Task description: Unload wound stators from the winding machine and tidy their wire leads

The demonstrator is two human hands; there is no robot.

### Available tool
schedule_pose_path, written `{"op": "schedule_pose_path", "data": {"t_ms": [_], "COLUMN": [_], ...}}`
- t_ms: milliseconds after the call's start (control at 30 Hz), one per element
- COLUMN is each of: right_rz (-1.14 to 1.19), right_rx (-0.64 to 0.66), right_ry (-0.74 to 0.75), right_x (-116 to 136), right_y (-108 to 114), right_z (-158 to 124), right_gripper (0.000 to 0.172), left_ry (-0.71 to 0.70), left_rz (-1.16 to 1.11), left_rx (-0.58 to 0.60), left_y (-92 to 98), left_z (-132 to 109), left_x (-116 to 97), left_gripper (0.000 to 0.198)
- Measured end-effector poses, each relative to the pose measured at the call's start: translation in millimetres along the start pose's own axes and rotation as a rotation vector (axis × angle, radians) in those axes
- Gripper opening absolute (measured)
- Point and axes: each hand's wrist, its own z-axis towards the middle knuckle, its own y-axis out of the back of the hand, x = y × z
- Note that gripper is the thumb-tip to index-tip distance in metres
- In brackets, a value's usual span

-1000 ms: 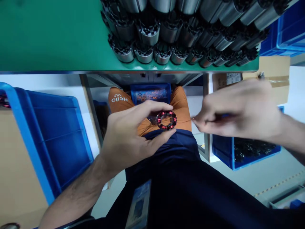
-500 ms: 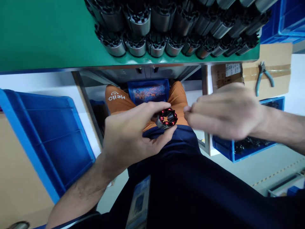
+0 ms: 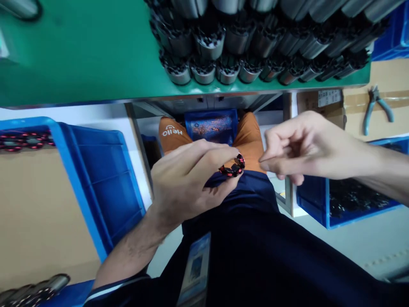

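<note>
My left hand [image 3: 188, 183] grips a ring-shaped motor stator [image 3: 237, 169] between thumb and fingers, above my lap. Red windings and black parts show round its open middle; my fingers cover much of its outer side. My right hand [image 3: 306, 149] is a short way to the right, apart from the stator. Its thumb and index fingertips are pinched together and the other fingers are curled. Whatever lies in that pinch, if anything, is too small to make out.
Metal stators [image 3: 204, 72] stand in rows on the green table [image 3: 96, 64]. Pliers [image 3: 377, 106] lie on a cardboard box at right. Below is a blue bin [image 3: 326, 204] of black pieces. Another blue bin [image 3: 105, 179] is at left, and a blue tray [image 3: 211, 123] lies between my knees.
My right hand has turned so its curled fingers and pinched tips show. The stator has tilted in my left hand. The whole view has shifted, showing more on the left.
</note>
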Motion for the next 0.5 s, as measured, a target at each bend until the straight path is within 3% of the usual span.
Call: {"op": "schedule_pose_path", "data": {"t_ms": [167, 300, 433, 500], "right_rz": [-0.073, 0.016, -0.032, -0.079], "right_rx": [-0.230, -0.098, 0.035, 0.044], "right_ry": [-0.032, -0.046, -0.042, -0.037], "right_x": [-7.8, -49.7, -98.2, -113.6], "right_y": [16.1, 7.3, -16.2, -23.1], "right_z": [-18.7, 0.6, 28.0, 29.0], "right_gripper": [0.020, 0.026, 0.020, 0.015], "left_ry": [0.189, 0.276, 0.322, 0.299], "left_rz": [0.104, 0.234, 0.344, 0.328], "left_rx": [-0.205, -0.249, -0.231, -0.225], "left_y": [37.3, 55.6, 42.7, 39.6], "left_z": [3.7, 29.7, 59.4, 63.4], "left_x": [36.5, 90.4, 132.1, 143.7], "left_gripper": [0.022, 0.010, 0.012, 0.024]}}
